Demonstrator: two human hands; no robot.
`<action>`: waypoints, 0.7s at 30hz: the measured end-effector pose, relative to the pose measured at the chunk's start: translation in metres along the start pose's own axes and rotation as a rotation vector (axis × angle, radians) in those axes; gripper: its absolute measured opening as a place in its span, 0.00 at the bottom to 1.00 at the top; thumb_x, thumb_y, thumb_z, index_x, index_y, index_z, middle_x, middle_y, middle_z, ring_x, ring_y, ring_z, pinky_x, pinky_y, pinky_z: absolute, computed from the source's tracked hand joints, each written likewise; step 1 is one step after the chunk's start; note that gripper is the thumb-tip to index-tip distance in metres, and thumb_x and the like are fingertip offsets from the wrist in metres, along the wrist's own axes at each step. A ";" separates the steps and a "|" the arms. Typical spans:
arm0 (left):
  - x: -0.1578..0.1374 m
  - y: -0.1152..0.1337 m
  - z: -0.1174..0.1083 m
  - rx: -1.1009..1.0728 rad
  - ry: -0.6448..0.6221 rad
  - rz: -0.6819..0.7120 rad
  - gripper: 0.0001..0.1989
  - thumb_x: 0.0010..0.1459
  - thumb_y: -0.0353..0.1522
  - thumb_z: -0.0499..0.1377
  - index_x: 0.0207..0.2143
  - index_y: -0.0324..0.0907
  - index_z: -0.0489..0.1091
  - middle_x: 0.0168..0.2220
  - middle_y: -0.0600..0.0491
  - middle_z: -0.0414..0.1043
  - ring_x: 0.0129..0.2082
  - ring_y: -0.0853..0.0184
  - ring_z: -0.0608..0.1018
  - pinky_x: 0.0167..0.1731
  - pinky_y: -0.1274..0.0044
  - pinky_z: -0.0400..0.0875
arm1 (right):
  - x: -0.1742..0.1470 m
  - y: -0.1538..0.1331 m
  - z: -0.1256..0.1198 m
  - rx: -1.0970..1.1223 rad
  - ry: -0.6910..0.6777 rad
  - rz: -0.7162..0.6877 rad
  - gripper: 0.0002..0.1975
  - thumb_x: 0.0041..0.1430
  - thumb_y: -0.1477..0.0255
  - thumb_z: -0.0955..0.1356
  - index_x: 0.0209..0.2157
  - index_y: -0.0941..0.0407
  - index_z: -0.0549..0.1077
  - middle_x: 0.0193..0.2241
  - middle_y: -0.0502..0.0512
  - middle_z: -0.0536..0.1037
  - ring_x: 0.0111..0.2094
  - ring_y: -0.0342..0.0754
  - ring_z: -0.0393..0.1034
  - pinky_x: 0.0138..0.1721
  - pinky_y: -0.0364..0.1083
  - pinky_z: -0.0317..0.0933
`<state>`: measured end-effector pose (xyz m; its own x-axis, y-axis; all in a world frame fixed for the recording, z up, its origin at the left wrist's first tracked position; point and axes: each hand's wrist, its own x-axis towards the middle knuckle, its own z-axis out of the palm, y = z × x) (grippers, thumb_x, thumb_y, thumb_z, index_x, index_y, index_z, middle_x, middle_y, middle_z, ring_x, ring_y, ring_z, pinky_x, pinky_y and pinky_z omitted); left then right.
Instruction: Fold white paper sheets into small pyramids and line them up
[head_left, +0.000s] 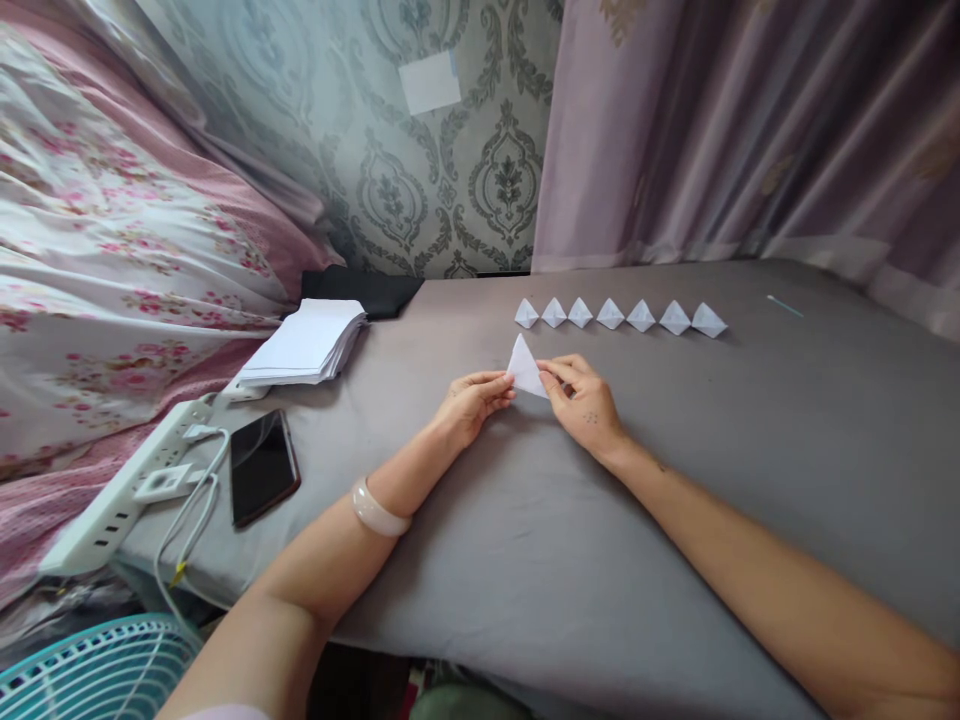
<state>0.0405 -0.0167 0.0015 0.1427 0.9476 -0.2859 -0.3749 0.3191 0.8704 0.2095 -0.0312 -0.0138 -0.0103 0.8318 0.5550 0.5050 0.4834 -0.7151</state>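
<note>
A white piece of folded paper (528, 368), triangular with its point upward, is held just above the grey table cover. My left hand (477, 402) pinches its lower left corner between thumb and fingers. On the opposite side, my right hand (586, 402) grips the lower right corner, thumb in front. Behind my hands stands a row of several small folded paper shapes (610, 314), white and pointed at the top. The far side of the held paper is hidden from me.
To the left lie a stack of white paper (304, 340), a black phone (262, 468) and a white power strip (127, 490) with cables. A thin stick (785, 306) lies at the far right. A turquoise fan (97, 670) stands below the table's left front edge.
</note>
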 end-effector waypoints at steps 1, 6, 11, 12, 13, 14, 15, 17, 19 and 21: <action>0.000 0.000 0.000 0.000 0.012 0.003 0.05 0.48 0.23 0.67 0.30 0.31 0.75 0.25 0.51 0.74 0.24 0.74 0.77 0.29 0.82 0.73 | -0.001 -0.001 0.000 -0.038 -0.002 -0.020 0.16 0.62 0.65 0.62 0.44 0.54 0.77 0.39 0.58 0.74 0.39 0.48 0.70 0.35 0.46 0.64; 0.001 -0.001 -0.001 0.021 0.075 0.061 0.07 0.45 0.25 0.69 0.29 0.32 0.76 0.25 0.50 0.75 0.25 0.73 0.77 0.33 0.80 0.74 | -0.005 -0.014 0.000 -0.091 -0.015 -0.052 0.15 0.63 0.66 0.61 0.43 0.53 0.77 0.38 0.58 0.74 0.40 0.50 0.69 0.40 0.48 0.63; -0.002 -0.002 -0.001 0.140 0.056 0.178 0.11 0.42 0.31 0.70 0.30 0.34 0.77 0.25 0.51 0.75 0.26 0.72 0.76 0.32 0.78 0.72 | -0.003 -0.018 0.000 0.029 -0.022 0.195 0.13 0.58 0.62 0.65 0.36 0.55 0.75 0.31 0.56 0.77 0.28 0.46 0.68 0.35 0.47 0.62; -0.003 -0.003 0.000 0.176 0.044 0.208 0.12 0.42 0.32 0.70 0.30 0.34 0.77 0.24 0.51 0.75 0.25 0.72 0.76 0.32 0.78 0.71 | -0.002 -0.016 0.000 0.066 -0.023 0.253 0.14 0.57 0.60 0.66 0.35 0.56 0.75 0.30 0.56 0.77 0.28 0.46 0.67 0.34 0.47 0.62; -0.004 -0.003 0.001 0.212 0.030 0.235 0.13 0.42 0.33 0.70 0.30 0.34 0.77 0.24 0.51 0.75 0.25 0.72 0.75 0.31 0.78 0.71 | 0.000 -0.014 0.000 0.111 -0.031 0.298 0.15 0.56 0.59 0.67 0.35 0.56 0.75 0.30 0.56 0.77 0.28 0.46 0.67 0.33 0.47 0.61; -0.006 -0.004 0.002 0.243 0.016 0.257 0.13 0.43 0.34 0.70 0.31 0.34 0.77 0.24 0.52 0.75 0.24 0.72 0.75 0.31 0.78 0.70 | 0.001 -0.012 0.000 0.156 -0.043 0.327 0.16 0.55 0.58 0.67 0.35 0.57 0.75 0.30 0.56 0.77 0.28 0.46 0.67 0.33 0.47 0.61; -0.007 -0.004 0.003 0.269 0.003 0.275 0.13 0.44 0.34 0.69 0.31 0.34 0.77 0.23 0.52 0.74 0.24 0.72 0.74 0.30 0.78 0.69 | 0.003 -0.010 0.001 0.202 -0.053 0.344 0.17 0.54 0.58 0.68 0.35 0.57 0.76 0.31 0.56 0.77 0.28 0.46 0.66 0.34 0.47 0.61; -0.008 -0.005 0.005 0.295 -0.022 0.305 0.13 0.44 0.34 0.69 0.32 0.34 0.76 0.23 0.53 0.74 0.23 0.73 0.73 0.28 0.79 0.67 | 0.005 -0.007 0.000 0.287 -0.066 0.376 0.18 0.51 0.57 0.69 0.34 0.57 0.77 0.31 0.55 0.77 0.29 0.45 0.66 0.34 0.46 0.60; -0.008 -0.004 0.005 0.291 -0.069 0.314 0.16 0.44 0.34 0.69 0.36 0.35 0.76 0.24 0.55 0.72 0.23 0.75 0.71 0.27 0.81 0.66 | 0.008 -0.005 -0.002 0.365 -0.092 0.434 0.18 0.48 0.56 0.70 0.32 0.57 0.78 0.29 0.52 0.76 0.27 0.43 0.63 0.31 0.44 0.58; -0.008 -0.001 0.004 0.245 -0.164 0.266 0.21 0.45 0.37 0.69 0.41 0.37 0.74 0.24 0.56 0.70 0.22 0.76 0.70 0.26 0.81 0.64 | 0.010 -0.006 -0.007 0.454 -0.179 0.521 0.20 0.47 0.54 0.71 0.32 0.57 0.78 0.24 0.49 0.72 0.22 0.40 0.57 0.24 0.42 0.52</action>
<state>0.0434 -0.0245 0.0048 0.2223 0.9749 0.0125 -0.1913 0.0310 0.9810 0.2124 -0.0272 -0.0009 -0.0269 0.9987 0.0427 0.0741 0.0446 -0.9963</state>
